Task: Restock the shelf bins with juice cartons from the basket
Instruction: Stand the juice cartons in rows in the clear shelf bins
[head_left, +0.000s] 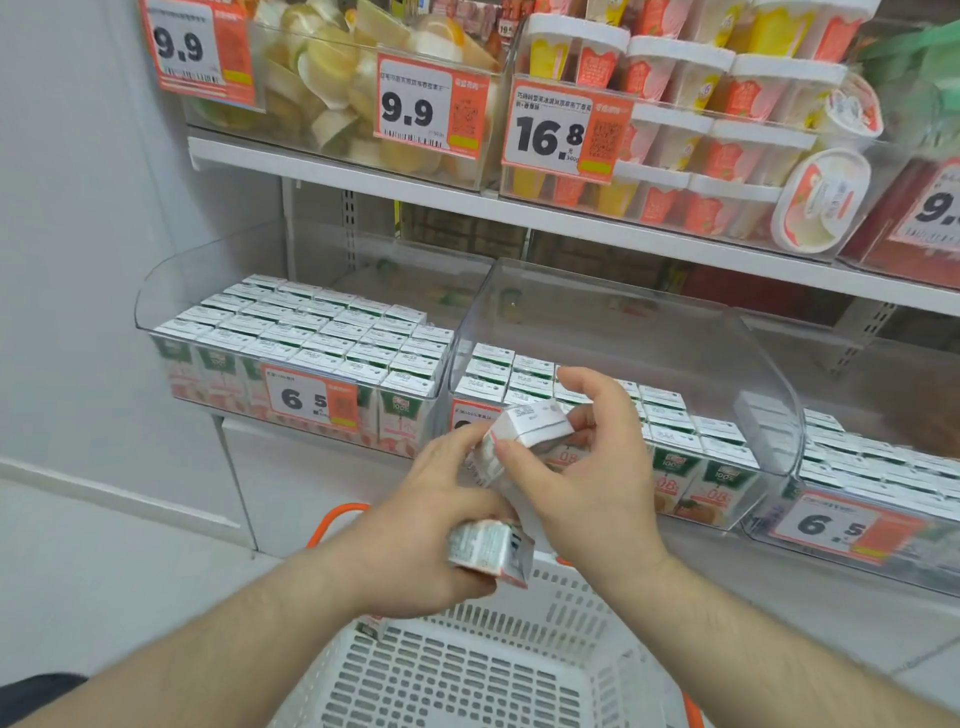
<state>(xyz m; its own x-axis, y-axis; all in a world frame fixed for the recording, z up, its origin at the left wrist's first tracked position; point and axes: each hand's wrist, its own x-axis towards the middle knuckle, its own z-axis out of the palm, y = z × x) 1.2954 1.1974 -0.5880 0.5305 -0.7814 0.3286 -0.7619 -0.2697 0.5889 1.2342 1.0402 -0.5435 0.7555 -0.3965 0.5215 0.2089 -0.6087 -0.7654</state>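
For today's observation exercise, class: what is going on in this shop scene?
A person is restocking juice cartons. The right hand holds an upper carton in front of the middle bin, which has room at its front left. The left hand grips a lower carton and touches the upper one. Both are above the white basket. The left bin looks nearly full.
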